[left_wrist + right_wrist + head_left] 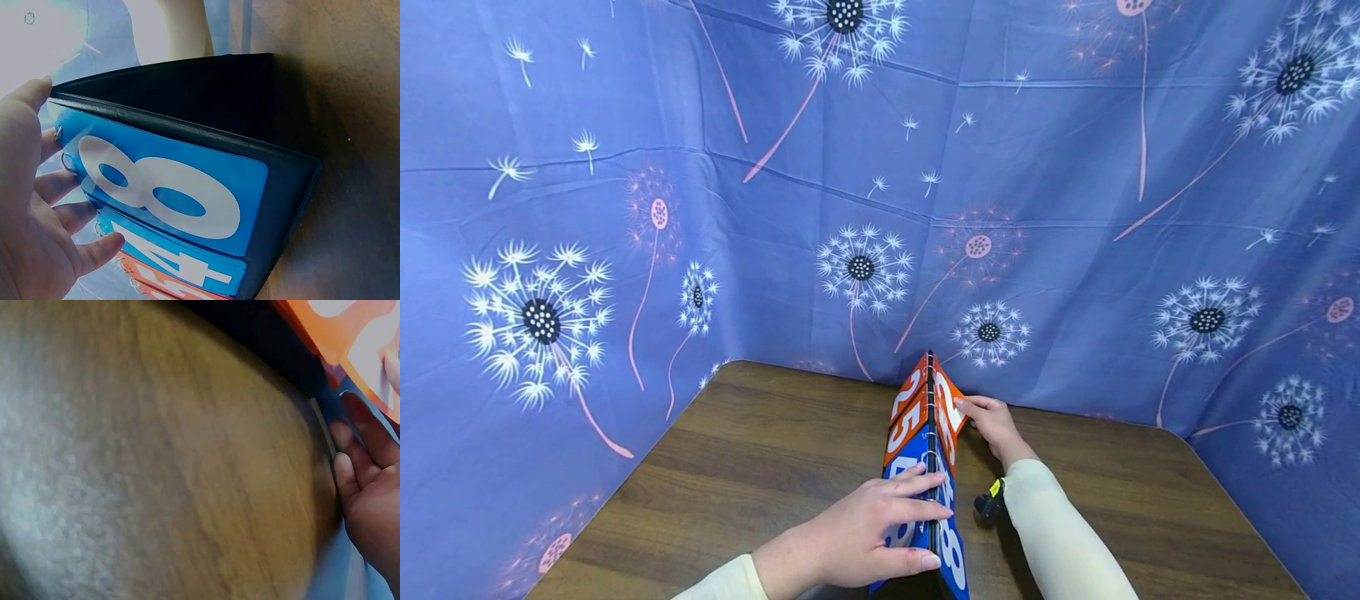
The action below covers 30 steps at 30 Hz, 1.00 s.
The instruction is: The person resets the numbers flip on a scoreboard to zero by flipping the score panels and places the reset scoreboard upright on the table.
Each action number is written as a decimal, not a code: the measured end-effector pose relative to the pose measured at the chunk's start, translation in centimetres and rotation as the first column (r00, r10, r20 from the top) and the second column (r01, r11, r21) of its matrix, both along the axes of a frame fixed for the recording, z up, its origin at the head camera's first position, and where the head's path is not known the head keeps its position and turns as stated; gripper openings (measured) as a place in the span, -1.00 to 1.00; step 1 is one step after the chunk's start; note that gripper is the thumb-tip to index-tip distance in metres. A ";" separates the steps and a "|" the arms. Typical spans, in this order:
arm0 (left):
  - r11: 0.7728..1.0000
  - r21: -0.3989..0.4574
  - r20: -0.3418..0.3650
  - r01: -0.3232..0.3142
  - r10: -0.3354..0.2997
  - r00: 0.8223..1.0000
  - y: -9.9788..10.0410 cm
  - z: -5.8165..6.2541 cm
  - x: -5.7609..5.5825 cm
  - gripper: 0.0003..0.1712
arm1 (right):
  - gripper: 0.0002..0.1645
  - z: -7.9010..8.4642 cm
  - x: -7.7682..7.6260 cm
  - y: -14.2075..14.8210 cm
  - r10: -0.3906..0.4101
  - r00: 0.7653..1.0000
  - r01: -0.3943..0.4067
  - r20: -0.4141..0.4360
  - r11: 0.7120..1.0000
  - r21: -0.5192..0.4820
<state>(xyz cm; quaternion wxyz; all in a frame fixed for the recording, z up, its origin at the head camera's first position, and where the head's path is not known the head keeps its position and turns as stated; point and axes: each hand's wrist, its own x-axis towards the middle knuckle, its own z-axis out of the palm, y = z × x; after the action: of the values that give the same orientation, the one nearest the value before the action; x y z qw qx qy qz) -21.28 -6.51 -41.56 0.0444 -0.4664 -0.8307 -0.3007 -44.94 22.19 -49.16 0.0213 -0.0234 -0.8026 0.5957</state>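
Note:
A tent-shaped flip scoreboard (932, 492) stands on the table, with number cards hung from metal rings along its black top edge. Blue cards (169, 187) with a white 8 and 4 hang at the near end; orange cards (908, 417) are at the far end. My left hand (880, 525) rests across the top edge near the front, its fingers spread over the rings. At the far right side, my right hand (994, 423) pinches the edge of an orange card (365, 344) with a white numeral, lifted away from the board's face.
The brown wood table (760, 467) extends on both sides of the scoreboard. A blue cloth (775, 275) with dandelion prints hangs behind and at the sides. A black strapped device (990, 502) is at my right wrist.

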 end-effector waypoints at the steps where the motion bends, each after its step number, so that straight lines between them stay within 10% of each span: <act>1: 1.000 -0.002 0.007 0.001 -0.001 1.000 0.0 0.0 0.0 -0.48 | -0.47 0.1 0.1 0.0 0.002 1.000 -0.002 0.010 1.000 -0.013; 11: 1.000 0.003 0.062 0.008 -0.008 0.998 0.0 0.1 -0.1 -0.49 | -0.79 2.6 0.0 0.9 0.015 0.998 -0.005 0.062 0.986 -0.167; 30: 1.000 0.013 -0.018 0.018 -0.018 1.000 -0.1 0.0 -0.1 -0.48 | -0.37 11.8 0.8 1.3 -0.011 0.998 0.029 0.062 0.950 -0.309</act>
<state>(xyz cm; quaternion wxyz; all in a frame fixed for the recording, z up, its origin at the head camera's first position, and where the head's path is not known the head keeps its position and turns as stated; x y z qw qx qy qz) -21.35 -6.59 -41.56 0.0523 -0.4761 -0.8241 -0.3023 -44.15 23.46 -37.39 -0.0003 -0.0522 -0.6990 0.7132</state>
